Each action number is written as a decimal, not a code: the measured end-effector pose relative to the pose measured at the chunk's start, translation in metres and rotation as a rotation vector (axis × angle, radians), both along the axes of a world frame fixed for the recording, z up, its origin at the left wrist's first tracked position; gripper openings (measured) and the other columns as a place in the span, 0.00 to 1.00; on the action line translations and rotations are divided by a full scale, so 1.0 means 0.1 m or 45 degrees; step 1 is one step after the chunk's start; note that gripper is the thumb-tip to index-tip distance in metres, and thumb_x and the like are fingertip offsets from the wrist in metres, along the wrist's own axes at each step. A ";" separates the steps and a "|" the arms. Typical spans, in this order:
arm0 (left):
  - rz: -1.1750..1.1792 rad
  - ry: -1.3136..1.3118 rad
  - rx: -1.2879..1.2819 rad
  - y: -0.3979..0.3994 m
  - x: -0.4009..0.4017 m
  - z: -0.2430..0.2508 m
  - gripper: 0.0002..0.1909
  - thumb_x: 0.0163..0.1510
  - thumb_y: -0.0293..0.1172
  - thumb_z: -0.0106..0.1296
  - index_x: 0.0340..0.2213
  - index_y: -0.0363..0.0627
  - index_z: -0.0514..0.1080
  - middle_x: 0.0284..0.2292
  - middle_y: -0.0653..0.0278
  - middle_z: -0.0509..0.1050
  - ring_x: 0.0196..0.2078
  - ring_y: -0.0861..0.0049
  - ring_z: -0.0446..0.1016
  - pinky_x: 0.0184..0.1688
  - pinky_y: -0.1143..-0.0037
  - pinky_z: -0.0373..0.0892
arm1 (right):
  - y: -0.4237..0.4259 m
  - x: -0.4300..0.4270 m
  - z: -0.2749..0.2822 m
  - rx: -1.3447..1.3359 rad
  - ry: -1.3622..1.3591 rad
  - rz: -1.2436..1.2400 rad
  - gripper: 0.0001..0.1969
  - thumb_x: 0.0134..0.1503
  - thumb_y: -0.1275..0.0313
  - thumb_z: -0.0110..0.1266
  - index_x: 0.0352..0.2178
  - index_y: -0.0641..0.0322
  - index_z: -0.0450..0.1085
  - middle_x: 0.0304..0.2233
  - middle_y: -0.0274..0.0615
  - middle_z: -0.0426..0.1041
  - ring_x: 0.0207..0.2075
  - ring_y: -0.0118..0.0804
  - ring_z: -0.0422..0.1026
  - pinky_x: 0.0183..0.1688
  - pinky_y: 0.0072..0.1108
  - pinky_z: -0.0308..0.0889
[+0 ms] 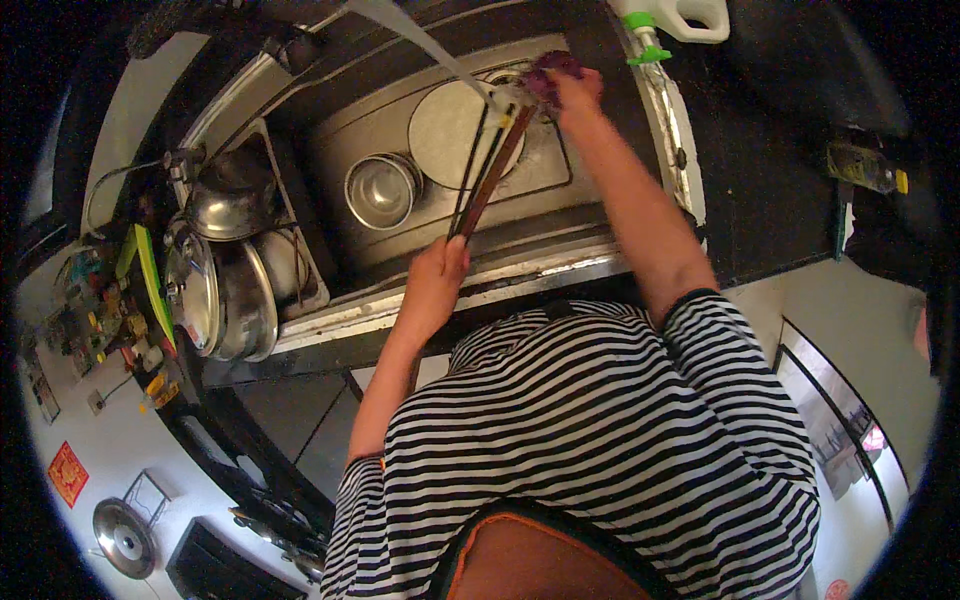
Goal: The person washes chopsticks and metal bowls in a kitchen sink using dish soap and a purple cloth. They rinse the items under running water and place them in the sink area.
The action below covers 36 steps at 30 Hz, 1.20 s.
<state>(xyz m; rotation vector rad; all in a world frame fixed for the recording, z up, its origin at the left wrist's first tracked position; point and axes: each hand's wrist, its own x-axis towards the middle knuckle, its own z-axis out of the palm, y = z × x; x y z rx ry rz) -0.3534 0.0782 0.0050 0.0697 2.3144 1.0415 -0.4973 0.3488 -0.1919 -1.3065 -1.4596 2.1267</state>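
Observation:
My left hand [439,279] grips a bundle of chopsticks [487,169] by their near ends, above the front of a metal sink [334,139]. Some sticks look black, others reddish brown. At their far ends, my right hand [577,94] is closed on a crumpled purple cloth [551,71]. A pale streak [431,49], either a tap spout or running water, reaches down to the far ends of the sticks, where it looks wet and blurred. Under the chopsticks lies a round, pale plate or board [446,135]. Left of it sit stacked metal bowls [381,191].
Pots and lids [232,300] crowd the left end, with a metal pot [232,199] behind them. A white jug [697,19] and a green pump top [643,37] stand at the back right. A yellow-capped bottle [862,169] is on the far right.

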 end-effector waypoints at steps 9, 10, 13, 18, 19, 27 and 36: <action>0.081 0.171 -0.061 0.15 -0.07 -0.19 0.20 0.57 0.43 0.34 0.23 0.37 0.64 0.17 0.53 0.67 0.22 0.62 0.68 0.26 0.68 0.62 | -0.75 0.62 1.12 -0.782 0.224 0.762 0.20 0.59 0.59 0.36 0.45 0.65 0.56 0.43 0.51 0.66 0.41 0.44 0.68 0.39 0.33 0.66; 0.080 0.090 -0.014 0.22 -0.07 -0.29 0.19 0.57 0.42 0.33 0.26 0.37 0.64 0.17 0.54 0.67 0.22 0.57 0.69 0.27 0.66 0.62 | -0.90 0.52 1.44 -0.913 0.296 0.568 0.14 0.59 0.64 0.37 0.38 0.65 0.58 0.36 0.50 0.69 0.33 0.40 0.71 0.34 0.29 0.67; 0.115 -0.157 0.125 0.43 -0.13 -0.50 0.21 0.57 0.46 0.32 0.31 0.37 0.64 0.23 0.53 0.69 0.27 0.62 0.70 0.31 0.68 0.63 | -0.94 0.25 1.37 -0.638 0.295 0.581 0.10 0.58 0.68 0.37 0.36 0.65 0.57 0.30 0.46 0.69 0.27 0.37 0.69 0.27 0.26 0.65; 0.481 -0.348 0.740 0.49 -0.66 -0.72 0.28 0.57 0.50 0.29 0.47 0.38 0.59 0.43 0.59 0.66 0.46 0.73 0.64 0.48 0.74 0.59 | -0.87 0.19 1.35 0.920 0.276 0.902 0.12 0.56 0.67 0.41 0.36 0.65 0.63 0.27 0.41 0.68 0.25 0.35 0.67 0.29 0.26 0.64; 0.605 -0.490 1.016 0.48 -0.82 -0.74 0.30 0.57 0.52 0.29 0.52 0.39 0.54 0.47 0.59 0.64 0.49 0.71 0.63 0.52 0.73 0.57 | -0.92 0.29 1.40 1.020 0.335 0.983 0.13 0.55 0.65 0.42 0.37 0.64 0.63 0.29 0.43 0.68 0.29 0.38 0.67 0.33 0.28 0.63; 0.664 -0.691 1.905 0.99 -1.11 -0.46 0.27 0.56 0.51 0.34 0.52 0.51 0.53 0.51 0.61 0.58 0.53 0.56 0.56 0.52 0.61 0.55 | -1.24 0.31 1.51 1.340 0.721 1.008 0.24 0.51 0.55 0.43 0.46 0.56 0.62 0.49 0.46 0.61 0.56 0.48 0.49 0.56 0.44 0.41; 1.395 -1.703 2.586 0.98 -1.42 -0.46 0.28 0.54 0.52 0.36 0.54 0.57 0.52 0.55 0.64 0.52 0.56 0.52 0.50 0.55 0.56 0.52 | -1.26 0.40 1.61 1.362 0.809 0.763 0.29 0.47 0.49 0.47 0.46 0.57 0.62 0.49 0.43 0.61 0.53 0.49 0.55 0.54 0.41 0.47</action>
